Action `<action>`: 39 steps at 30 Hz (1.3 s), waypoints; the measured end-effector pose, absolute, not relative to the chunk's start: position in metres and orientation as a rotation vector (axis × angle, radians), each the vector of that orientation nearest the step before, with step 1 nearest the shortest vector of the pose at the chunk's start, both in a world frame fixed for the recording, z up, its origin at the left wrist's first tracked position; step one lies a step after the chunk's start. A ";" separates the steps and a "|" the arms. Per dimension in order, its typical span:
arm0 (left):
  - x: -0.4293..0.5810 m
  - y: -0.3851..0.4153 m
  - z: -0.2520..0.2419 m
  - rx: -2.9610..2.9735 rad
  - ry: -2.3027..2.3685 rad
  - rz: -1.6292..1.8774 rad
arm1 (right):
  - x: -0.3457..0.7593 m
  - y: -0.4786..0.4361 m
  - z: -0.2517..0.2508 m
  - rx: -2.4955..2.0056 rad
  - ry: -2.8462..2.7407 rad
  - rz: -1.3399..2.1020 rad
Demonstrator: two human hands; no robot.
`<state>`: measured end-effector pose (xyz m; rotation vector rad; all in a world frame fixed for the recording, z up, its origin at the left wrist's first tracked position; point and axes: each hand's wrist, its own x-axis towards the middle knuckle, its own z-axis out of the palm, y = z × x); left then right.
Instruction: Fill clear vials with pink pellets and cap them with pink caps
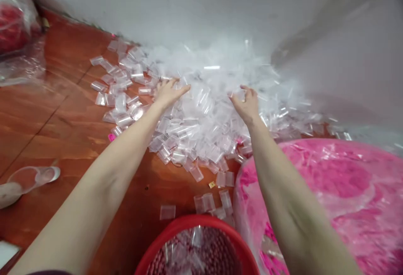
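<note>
A large heap of small clear plastic pieces (201, 136) lies on the floor against the wall. My left hand (170, 92) reaches into the heap's left part, thumb and fingers apart, with nothing plainly held. On the other side, my right hand (247, 103) is at the pieces with its thumb and fingers spread and curved. Between the two hands sits part of the heap. Below them stands a red basket (185, 223) with some of the same clear pieces inside.
To the right bulges a clear plastic bag of pink material (352, 182). Another bag with red contents (15, 23) sits at the upper left. A clear plastic cup (34, 178) lies on the reddish-brown floor (56, 128). The pale wall (132, 6) bounds the heap behind.
</note>
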<state>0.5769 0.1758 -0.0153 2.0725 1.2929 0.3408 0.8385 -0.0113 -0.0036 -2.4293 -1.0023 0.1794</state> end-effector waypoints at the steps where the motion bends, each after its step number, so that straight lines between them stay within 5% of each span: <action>1: 0.582 0.162 -0.016 2.064 1.292 0.345 | 0.831 -0.015 -0.008 -2.444 -1.050 0.179; 15: 0.545 0.050 -0.031 2.012 1.302 0.467 | 0.695 -0.080 -0.035 -2.577 -1.062 0.270; 21: 0.496 0.048 -0.052 1.923 1.065 0.449 | 0.694 -0.131 -0.038 -2.263 -1.270 0.453; 31: 0.429 -0.032 0.008 1.975 1.122 0.250 | 0.624 -0.252 0.012 -2.162 -1.292 0.619; 39: 0.464 -0.100 0.012 1.980 1.301 0.242 | 0.603 -0.213 0.008 -2.354 -1.271 0.612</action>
